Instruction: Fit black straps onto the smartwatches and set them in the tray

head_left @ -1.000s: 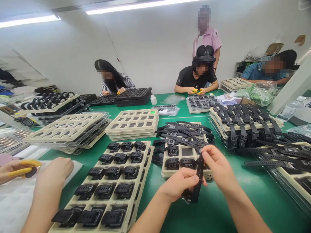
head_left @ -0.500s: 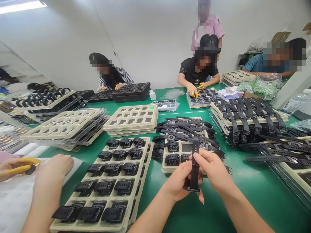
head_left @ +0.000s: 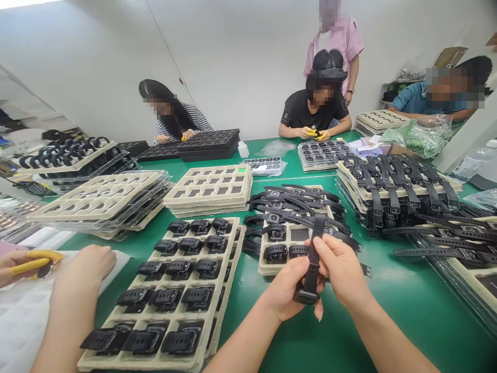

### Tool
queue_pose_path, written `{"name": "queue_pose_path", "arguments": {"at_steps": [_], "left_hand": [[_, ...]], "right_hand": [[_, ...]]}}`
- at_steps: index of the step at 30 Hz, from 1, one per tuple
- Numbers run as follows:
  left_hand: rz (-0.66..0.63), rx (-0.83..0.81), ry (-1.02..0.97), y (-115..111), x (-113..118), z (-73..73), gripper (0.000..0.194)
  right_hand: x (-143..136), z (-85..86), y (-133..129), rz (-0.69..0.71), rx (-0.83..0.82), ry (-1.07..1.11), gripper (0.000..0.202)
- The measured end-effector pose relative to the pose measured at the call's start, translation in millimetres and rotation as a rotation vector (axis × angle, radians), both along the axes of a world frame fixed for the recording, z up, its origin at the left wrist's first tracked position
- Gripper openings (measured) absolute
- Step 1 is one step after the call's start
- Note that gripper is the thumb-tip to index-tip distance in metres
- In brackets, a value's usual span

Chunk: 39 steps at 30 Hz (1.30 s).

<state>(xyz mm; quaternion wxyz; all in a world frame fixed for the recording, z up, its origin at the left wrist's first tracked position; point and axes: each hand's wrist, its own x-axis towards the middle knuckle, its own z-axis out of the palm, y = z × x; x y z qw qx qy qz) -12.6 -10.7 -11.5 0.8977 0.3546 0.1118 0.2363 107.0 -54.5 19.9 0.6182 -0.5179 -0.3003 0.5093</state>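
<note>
A black smartwatch [head_left: 311, 277] with its strap stands upright between my two hands, low at the centre right. My left hand [head_left: 286, 290] wraps round its lower part near the case, thumb on the strap. With thumb and fingers, my right hand [head_left: 341, 267] pinches the strap higher up. Just beyond, a cream tray [head_left: 267, 267] holds several watches, some with closed straps, others piled across it with straps laid out. To the left, a larger cream tray [head_left: 219, 280] carries rows of watches with looped straps.
Stacked cream trays [head_left: 209, 194] stand farther back, beside more trays [head_left: 104, 204] to the left. On the right are stacks with flat-strapped watches [head_left: 399, 181]. At the left edge, another person's arm [head_left: 73, 295] rests near a hand with yellow finger covers [head_left: 37, 261]. Co-workers sit opposite.
The watch has tilted slightly in my hands, and its strap leans a little to the right. The co-worker in black has drawn a hand back from the tray of watches.
</note>
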Motion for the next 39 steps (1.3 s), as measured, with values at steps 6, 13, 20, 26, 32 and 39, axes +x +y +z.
{"name": "queue_pose_path", "arguments": {"at_steps": [6, 13, 20, 26, 32, 39], "left_hand": [[-0.026, 0.001, 0.0, 1, -2, 0.0, 0.042], [-0.039, 0.013, 0.006, 0, -1, -1.5, 0.043], [0.422, 0.857, 0.467, 5, -11, 10.6, 0.04], [0.725, 1.533, 0.561, 7, -21, 12.0, 0.038], [0.845, 1.6, 0.318, 6, -20, 10.8, 0.045], [1.051, 1.743, 0.349, 8, -19, 11.0, 0.033]], "right_hand": [[1, -0.3, 0, -0.017, 0.022, -0.039, 0.05], [0, -1.1, 0, 0.003, 0.003, -0.069, 0.052], [7, 0.1, -2, -0.002, 0.205, -0.369, 0.038], [-3, -11.5, -5, 0.041, 0.149, -0.166, 0.034], [-6, -21.0, -1, -0.024, 0.15, 0.137, 0.036], [-6, -19.0, -2, -0.021, 0.173, 0.094, 0.043]]}}
